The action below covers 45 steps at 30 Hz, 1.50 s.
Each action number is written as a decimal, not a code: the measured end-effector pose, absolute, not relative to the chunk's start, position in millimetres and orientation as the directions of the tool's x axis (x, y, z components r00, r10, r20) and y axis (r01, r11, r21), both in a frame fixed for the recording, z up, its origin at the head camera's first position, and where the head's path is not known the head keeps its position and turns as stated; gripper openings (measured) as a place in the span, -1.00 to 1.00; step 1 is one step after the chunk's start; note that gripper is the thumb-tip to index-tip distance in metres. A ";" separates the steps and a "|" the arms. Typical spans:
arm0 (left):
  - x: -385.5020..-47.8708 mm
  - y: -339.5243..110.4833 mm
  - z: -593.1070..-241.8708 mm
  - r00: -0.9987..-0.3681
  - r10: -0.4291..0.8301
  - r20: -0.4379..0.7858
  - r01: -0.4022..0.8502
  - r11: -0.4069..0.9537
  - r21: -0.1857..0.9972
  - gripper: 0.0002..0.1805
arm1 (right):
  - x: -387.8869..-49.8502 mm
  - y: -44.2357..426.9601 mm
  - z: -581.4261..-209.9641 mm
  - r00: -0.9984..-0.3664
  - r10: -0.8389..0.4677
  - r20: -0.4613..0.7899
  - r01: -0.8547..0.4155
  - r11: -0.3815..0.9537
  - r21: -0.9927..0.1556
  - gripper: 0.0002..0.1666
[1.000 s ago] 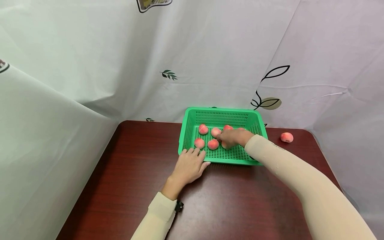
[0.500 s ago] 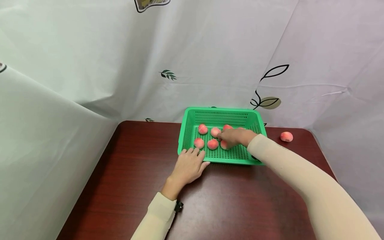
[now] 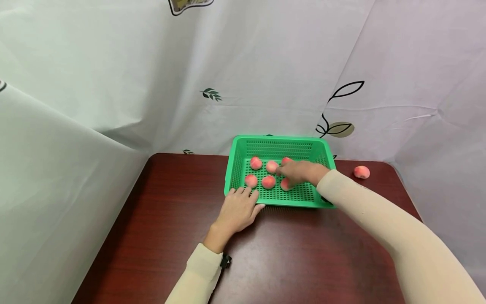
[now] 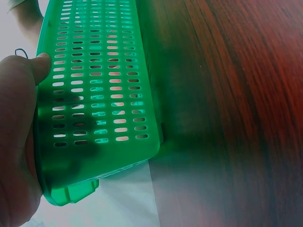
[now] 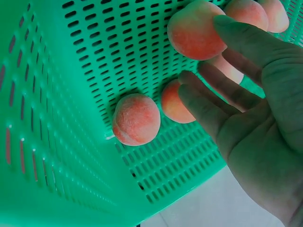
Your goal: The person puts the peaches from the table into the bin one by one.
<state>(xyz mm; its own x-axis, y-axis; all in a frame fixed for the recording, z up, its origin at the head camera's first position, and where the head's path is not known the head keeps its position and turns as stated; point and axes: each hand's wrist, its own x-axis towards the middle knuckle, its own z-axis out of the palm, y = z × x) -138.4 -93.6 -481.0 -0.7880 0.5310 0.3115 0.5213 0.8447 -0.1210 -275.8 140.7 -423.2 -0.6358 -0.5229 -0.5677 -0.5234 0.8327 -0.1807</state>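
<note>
A green plastic basket with slotted walls stands at the back of the table, several pink-red peaches spread on its floor. My left hand holds its near rim at the left, fingers over the edge and thumb on the near side. Inside the basket, my right hand is over the right-hand peaches, fingers spread and slightly bent. In the right wrist view its thumb touches one peach, while the other fingertips are by another peach. Part of the right side of the basket is hidden by the right hand and sleeve.
One more peach lies on the dark red-brown table, right of the basket. White patterned cloth hangs behind the table and along its sides, close to the basket's back wall.
My right hand has shifted slightly to the right, so more of the near peach under it shows. My left hand and the basket have stayed put.
</note>
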 end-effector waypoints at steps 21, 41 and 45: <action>-140.2 -93.5 -478.9 -0.786 0.531 0.317 0.525 0.844 -0.111 -0.57 | -270.7 161.5 -398.0 -0.682 -0.645 -0.345 -0.601 0.763 -0.239 -0.39; -139.3 -92.4 -480.5 -0.784 0.531 0.322 0.530 0.842 -0.100 -0.57 | -236.2 238.4 -388.2 -0.764 -0.623 0.168 -0.645 0.734 -0.210 -0.33; -138.8 -92.5 -481.0 -0.788 0.527 0.319 0.527 0.845 -0.095 -0.57 | -232.5 248.8 -394.4 -0.750 -0.617 0.236 -0.659 0.726 -0.198 -0.30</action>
